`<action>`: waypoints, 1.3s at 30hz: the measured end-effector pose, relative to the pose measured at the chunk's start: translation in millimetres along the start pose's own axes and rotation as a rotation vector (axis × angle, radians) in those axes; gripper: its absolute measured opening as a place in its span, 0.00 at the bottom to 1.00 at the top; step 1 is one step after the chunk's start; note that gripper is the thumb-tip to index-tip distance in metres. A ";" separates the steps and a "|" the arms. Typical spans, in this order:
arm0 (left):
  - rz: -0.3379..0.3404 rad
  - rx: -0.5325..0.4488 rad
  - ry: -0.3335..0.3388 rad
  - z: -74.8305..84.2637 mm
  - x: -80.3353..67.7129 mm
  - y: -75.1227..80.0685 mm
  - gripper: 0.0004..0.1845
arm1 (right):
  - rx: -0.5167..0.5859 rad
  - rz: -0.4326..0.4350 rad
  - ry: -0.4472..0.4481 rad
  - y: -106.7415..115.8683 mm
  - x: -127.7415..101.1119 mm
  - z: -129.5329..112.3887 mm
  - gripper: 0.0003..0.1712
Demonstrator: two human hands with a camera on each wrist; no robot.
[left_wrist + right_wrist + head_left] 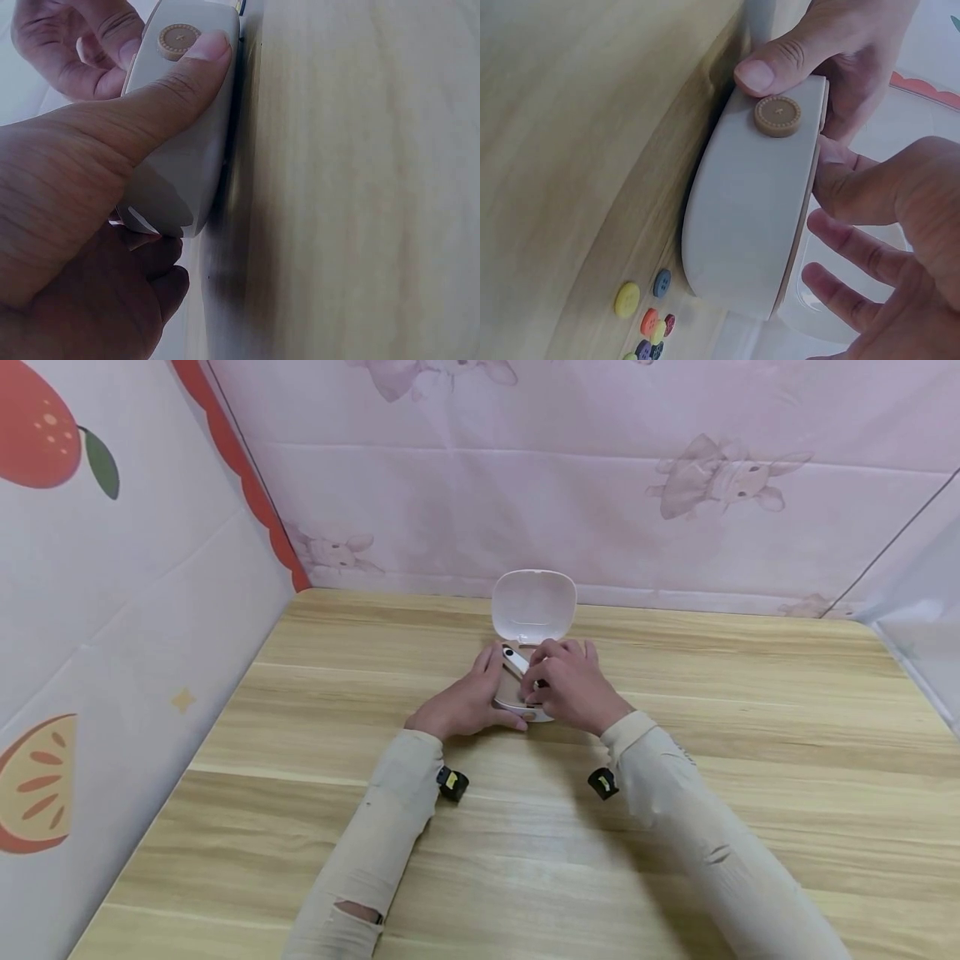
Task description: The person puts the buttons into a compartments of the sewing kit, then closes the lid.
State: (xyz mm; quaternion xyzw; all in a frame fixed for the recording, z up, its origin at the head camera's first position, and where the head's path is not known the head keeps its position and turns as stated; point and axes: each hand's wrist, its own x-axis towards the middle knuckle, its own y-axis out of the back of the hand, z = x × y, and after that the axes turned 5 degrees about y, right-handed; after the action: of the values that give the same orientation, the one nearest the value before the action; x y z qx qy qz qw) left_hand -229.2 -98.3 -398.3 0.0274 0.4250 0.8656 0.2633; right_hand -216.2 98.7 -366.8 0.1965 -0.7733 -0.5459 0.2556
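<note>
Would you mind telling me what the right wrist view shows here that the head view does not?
Only the right wrist view shows the loose coloured buttons lying on the wooden table beside the white box, and the tan button on the box's front wall. Only the head view shows the box's raised lid, the pale sleeves and the patterned cloth walls. Both show the left hand gripping the box, thumb on its front, and the right hand over the open box.
</note>
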 end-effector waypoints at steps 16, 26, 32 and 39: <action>0.000 0.008 0.002 0.1 0.1 0.8 0.67 | 0.012 0.007 -0.005 2.4 -1.5 0.0 0.06; -0.005 0.015 0.024 1.4 -1.2 1.8 0.68 | 0.009 0.015 0.010 3.1 -1.7 -0.4 0.06; -0.008 0.019 0.023 1.6 -0.9 1.9 0.68 | 0.021 0.019 0.007 3.8 -2.9 -0.7 0.05; -0.011 0.017 0.026 1.0 -0.9 1.6 0.68 | 0.035 0.012 0.001 4.5 -3.3 -1.2 0.05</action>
State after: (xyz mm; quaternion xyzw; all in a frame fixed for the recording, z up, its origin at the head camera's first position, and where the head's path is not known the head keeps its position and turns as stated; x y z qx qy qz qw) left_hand -228.8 -98.7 -396.3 0.0160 0.4357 0.8608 0.2624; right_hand -213.0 101.2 -362.8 0.1966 -0.7839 -0.5307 0.2556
